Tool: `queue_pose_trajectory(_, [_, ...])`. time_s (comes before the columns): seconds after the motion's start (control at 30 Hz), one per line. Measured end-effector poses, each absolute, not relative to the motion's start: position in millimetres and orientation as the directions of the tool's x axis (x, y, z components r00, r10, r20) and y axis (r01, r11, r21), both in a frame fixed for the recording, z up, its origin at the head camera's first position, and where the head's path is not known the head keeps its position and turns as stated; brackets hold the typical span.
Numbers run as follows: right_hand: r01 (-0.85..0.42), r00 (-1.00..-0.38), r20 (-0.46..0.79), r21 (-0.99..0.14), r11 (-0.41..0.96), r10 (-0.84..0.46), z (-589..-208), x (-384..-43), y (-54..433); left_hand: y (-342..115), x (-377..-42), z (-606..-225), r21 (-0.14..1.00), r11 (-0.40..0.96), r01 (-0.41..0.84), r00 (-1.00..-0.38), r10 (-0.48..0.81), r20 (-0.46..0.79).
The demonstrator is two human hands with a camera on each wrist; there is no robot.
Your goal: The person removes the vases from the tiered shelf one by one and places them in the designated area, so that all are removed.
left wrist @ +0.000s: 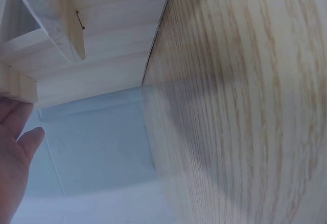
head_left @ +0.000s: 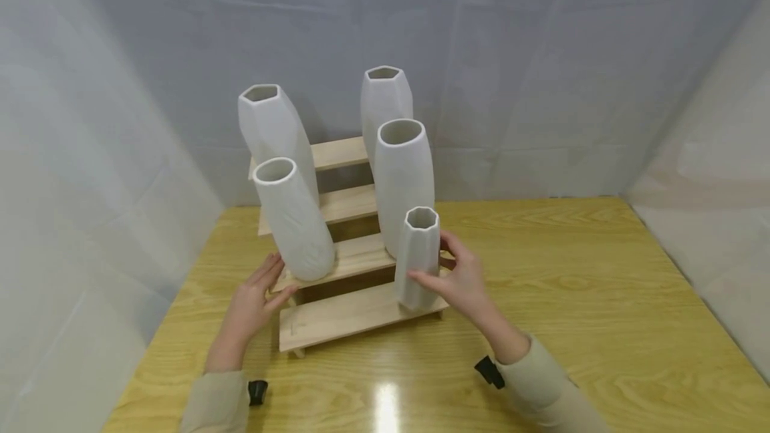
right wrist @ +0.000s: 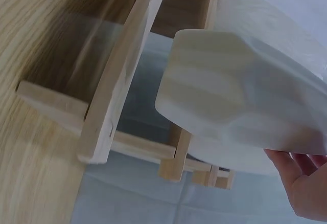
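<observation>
My right hand [head_left: 462, 279] grips a small white faceted vase [head_left: 418, 266] at the right end of a pale wooden tiered stand [head_left: 343, 319]. The right wrist view shows a gap between this vase's base and the lowest step [right wrist: 120, 75]. My left hand [head_left: 249, 306] is at the stand's left side, fingers extended. Its fingertips touch the end of a wooden board [left wrist: 20, 83] in the left wrist view, the thumb held apart. Right beside that hand, a white round-mouthed vase [head_left: 297, 226] stands on the second step.
Behind stand a larger round-mouthed white vase [head_left: 404, 179] and two tall faceted vases, one at back left [head_left: 273, 125], one at back right [head_left: 385, 95]. The stand sits on a wood-grain table [head_left: 571, 299]. Pale cloth [head_left: 511, 72] encloses the back and sides.
</observation>
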State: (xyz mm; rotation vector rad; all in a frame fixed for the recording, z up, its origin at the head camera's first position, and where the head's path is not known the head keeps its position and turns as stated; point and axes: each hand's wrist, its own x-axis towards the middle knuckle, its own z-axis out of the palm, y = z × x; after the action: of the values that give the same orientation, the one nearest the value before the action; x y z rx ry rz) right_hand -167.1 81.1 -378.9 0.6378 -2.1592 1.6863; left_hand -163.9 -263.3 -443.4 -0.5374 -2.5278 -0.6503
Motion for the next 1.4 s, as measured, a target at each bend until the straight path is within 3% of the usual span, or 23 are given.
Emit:
queue_pose_trajectory(0.53, [-0.475, -0.87, 0.493, -0.821, 0.318, -0.026, -369, -167, 122, -264, -164, -444, 0.34, 0.81, 0.477, -0.808, 0.253, 0.532])
queue_pose_trajectory(0.97, [-0.48, -0.836, 0.539, -0.811, 0.336, 0.106, -374, -178, 161, -263, -164, -443, 0.339, 0.815, 0.469, -0.811, 0.247, 0.53])
queue_pose_trajectory(1.4, [-0.37, -0.831, 0.492, -0.837, 0.402, 0.258, -369, -180, 196, -264, -165, -444, 0.317, 0.809, 0.494, -0.792, 0.268, 0.549])
